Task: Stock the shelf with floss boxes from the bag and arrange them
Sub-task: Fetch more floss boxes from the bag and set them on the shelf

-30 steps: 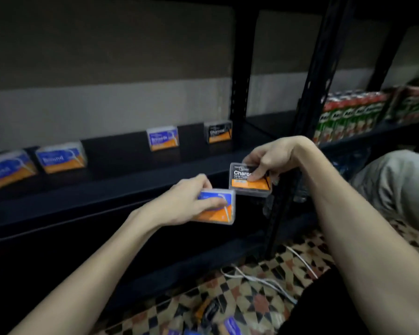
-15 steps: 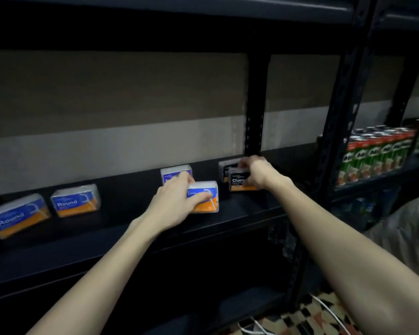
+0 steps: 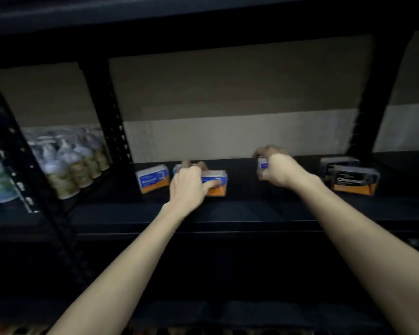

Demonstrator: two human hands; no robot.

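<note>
Pale bottles (image 3: pixel 78 165) stand far left of the left hand (image 3: pixel 189 187). Blue-and-orange floss box (image 3: pixel 153 178) sits on the black shelf (image 3: pixel 228 211) just left of it. Left hand grips a second blue-and-orange box (image 3: pixel 217 182), thumb across its front. Right hand (image 3: pixel 277 171), blurred, curls round a blue-labelled box (image 3: pixel 263 163). Two black charcoal boxes (image 3: pixel 354 181) stand on the shelf right of it, untouched.

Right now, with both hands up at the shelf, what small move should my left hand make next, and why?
Probably release the front floss box: your left hand grips it, yet it seems to rest on the shelf, in front of a second blue box. Your right hand grips a third box.
</note>
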